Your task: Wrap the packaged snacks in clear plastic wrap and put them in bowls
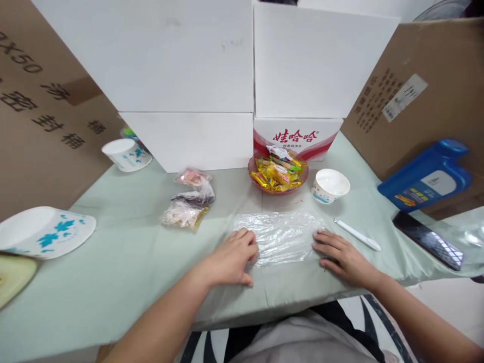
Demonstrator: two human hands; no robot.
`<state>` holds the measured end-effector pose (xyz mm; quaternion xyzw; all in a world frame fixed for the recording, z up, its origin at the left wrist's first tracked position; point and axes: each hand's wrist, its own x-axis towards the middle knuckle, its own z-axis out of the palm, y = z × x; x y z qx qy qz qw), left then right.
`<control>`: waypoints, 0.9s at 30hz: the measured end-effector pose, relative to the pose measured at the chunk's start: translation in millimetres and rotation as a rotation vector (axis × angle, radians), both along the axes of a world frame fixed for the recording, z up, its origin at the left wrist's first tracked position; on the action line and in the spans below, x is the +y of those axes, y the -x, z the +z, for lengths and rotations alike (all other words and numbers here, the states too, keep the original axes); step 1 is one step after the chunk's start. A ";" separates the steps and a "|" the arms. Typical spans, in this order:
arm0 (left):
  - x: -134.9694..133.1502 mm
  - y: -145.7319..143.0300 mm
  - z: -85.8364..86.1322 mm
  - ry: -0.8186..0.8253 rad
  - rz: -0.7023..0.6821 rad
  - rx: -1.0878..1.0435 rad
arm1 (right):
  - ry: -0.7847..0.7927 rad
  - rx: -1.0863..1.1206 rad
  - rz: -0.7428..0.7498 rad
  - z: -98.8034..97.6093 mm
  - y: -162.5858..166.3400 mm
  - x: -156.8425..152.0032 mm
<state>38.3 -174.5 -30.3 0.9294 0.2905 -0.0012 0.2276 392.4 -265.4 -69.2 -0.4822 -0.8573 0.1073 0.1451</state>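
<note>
A clear plastic bag (282, 236) lies flat on the pale green tablecloth (124, 262) near the front edge. My left hand (232, 257) rests on the bag's left end, fingers curled loosely and pressed down on it. On the bag's right end lies my right hand (340, 254), its fingers stretched flat and slightly spread. Neither hand lifts the bag. Behind the bag stands a reddish bowl (279, 174) filled with wrapped sweets and snack sticks.
A small paper cup (330, 185) and a white pen (357, 234) lie right of the bag, then a dark phone (429, 245) and a blue container (427, 176). Small filled bags (189, 199) lie left. A paper cup (126, 154), paper plate (43, 232), white boxes (189, 75) and cardboard surround.
</note>
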 end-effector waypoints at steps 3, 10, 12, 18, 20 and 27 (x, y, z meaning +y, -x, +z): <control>-0.5 2.6 4.4 0.057 0.006 0.062 | -0.041 0.097 -0.051 -4.5 -10.2 -7.4; 6.0 11.3 16.0 0.227 0.029 -0.091 | -0.047 0.264 -0.130 2.4 -9.3 -9.3; 8.2 13.0 16.6 0.299 0.135 -0.112 | -0.026 0.302 -0.246 3.4 -6.3 -6.9; 16.9 8.2 -2.0 0.293 0.422 -0.205 | 0.015 0.236 -0.532 2.9 8.5 12.9; 19.5 4.7 -8.7 0.227 0.483 -0.199 | -0.008 0.196 -0.579 1.8 13.3 21.5; 25.0 -2.7 -19.1 -0.055 0.612 -0.063 | -0.091 0.011 -0.602 -7.8 20.0 46.3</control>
